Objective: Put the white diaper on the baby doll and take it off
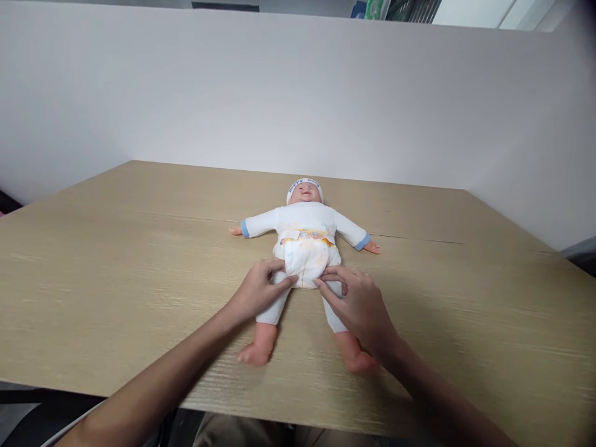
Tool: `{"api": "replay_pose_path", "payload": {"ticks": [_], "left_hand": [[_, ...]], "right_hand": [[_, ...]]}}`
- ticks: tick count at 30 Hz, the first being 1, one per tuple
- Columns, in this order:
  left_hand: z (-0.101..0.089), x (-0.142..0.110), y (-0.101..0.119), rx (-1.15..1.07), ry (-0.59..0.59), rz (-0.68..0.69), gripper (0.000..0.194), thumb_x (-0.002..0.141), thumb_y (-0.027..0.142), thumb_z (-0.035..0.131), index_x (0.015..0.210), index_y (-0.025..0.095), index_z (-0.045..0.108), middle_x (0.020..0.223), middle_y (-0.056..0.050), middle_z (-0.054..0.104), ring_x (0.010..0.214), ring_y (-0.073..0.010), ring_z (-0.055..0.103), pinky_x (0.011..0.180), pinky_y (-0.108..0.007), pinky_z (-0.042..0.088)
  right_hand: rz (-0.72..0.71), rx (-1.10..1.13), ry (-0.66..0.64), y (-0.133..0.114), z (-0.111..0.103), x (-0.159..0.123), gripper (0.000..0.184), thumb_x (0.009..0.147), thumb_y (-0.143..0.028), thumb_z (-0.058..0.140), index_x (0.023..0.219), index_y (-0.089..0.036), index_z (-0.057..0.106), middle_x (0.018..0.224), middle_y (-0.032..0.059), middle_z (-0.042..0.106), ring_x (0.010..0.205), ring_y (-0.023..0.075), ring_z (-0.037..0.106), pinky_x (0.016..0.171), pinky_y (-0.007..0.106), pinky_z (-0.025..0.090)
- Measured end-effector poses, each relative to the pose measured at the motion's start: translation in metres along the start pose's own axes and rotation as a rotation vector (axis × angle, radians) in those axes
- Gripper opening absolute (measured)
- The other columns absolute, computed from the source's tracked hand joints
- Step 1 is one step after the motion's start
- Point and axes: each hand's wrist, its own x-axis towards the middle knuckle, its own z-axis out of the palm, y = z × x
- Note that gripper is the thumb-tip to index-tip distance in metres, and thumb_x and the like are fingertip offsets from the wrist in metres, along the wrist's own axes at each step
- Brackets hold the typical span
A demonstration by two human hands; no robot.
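Note:
A baby doll (307,214) in a white suit with blue cuffs and a white printed cap lies on its back, feet towards me. Round its hips is a white diaper (305,257) with a colourful printed waistband. My left hand (263,285) pinches the diaper's edge at the leg on the left side. On the opposite leg edge, my right hand (356,295) has its thumb and fingers closed on the diaper. Both of the doll's bare feet stick out below the white legs, the right one partly behind my right wrist.
The doll lies on a light wood table (116,279) with thin seams across its top. A white partition (279,93) stands along the back and right side. Beyond its top edge, a green and white item (375,9) shows. My lap is below the front edge.

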Motion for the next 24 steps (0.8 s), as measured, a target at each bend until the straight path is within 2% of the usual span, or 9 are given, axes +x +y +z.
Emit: {"api": "replay_pose_path", "payload": {"ticks": [3,6,9,13,16,19,24], "left_hand": [[0.001,0.002,-0.003,-0.173,-0.025,-0.02,0.023,0.094,0.044,0.073,0.099,0.022,0.079,0.111,-0.006,0.08,0.112,-0.0287,0.069,0.106,-0.043,0.049],[0.002,0.001,-0.006,-0.347,-0.024,-0.11,0.033,0.089,0.048,0.079,0.107,0.021,0.078,0.112,-0.008,0.08,0.109,-0.0279,0.069,0.1,-0.041,0.053],[0.0,0.0,-0.007,-0.444,-0.026,-0.186,0.037,0.086,0.051,0.083,0.108,0.021,0.076,0.113,-0.008,0.079,0.105,-0.027,0.07,0.092,-0.039,0.055],[-0.007,-0.001,-0.006,-0.406,-0.055,-0.21,0.039,0.086,0.054,0.083,0.107,0.022,0.075,0.11,-0.008,0.078,0.099,-0.0263,0.07,0.084,-0.039,0.056],[-0.009,0.0,-0.003,-0.336,-0.054,-0.167,0.041,0.087,0.056,0.082,0.108,0.021,0.076,0.107,-0.008,0.078,0.096,-0.0268,0.068,0.083,-0.039,0.055],[-0.009,0.0,-0.001,-0.29,-0.038,-0.126,0.041,0.088,0.056,0.08,0.108,0.021,0.077,0.104,-0.009,0.077,0.094,-0.0271,0.067,0.081,-0.04,0.055],[-0.006,0.0,-0.003,-0.267,-0.02,-0.111,0.041,0.091,0.057,0.077,0.11,0.021,0.077,0.103,-0.008,0.077,0.093,-0.0266,0.067,0.081,-0.039,0.055]], "right_hand": [[0.101,0.113,-0.065,-0.003,-0.006,0.002,0.021,0.095,-0.048,0.074,0.102,-0.029,0.08,0.102,0.0008,0.086,0.088,0.0274,0.073,0.083,0.039,0.048],[0.184,0.225,-0.109,-0.004,-0.01,0.004,0.026,0.093,-0.052,0.073,0.099,-0.028,0.08,0.102,0.0018,0.087,0.086,0.026,0.077,0.079,0.037,0.051],[0.211,0.288,-0.073,-0.001,-0.01,0.004,0.029,0.089,-0.055,0.075,0.095,-0.027,0.077,0.101,0.0028,0.087,0.091,0.0274,0.081,0.078,0.037,0.052],[0.177,0.287,-0.027,0.001,-0.007,0.003,0.028,0.09,-0.055,0.075,0.093,-0.027,0.075,0.095,0.0036,0.087,0.088,0.0288,0.081,0.075,0.037,0.053],[0.101,0.222,-0.022,0.002,-0.004,0.001,0.025,0.093,-0.052,0.074,0.098,-0.028,0.078,0.094,0.0036,0.086,0.084,0.0282,0.078,0.073,0.038,0.051],[0.038,0.158,-0.008,0.002,0.0,-0.001,0.023,0.095,-0.049,0.074,0.102,-0.028,0.08,0.096,0.0038,0.085,0.088,0.0291,0.074,0.075,0.039,0.049],[0.075,0.182,-0.001,0.002,0.003,-0.001,0.022,0.095,-0.049,0.075,0.1,-0.027,0.076,0.099,0.0023,0.085,0.095,0.0291,0.074,0.081,0.04,0.048]]}}
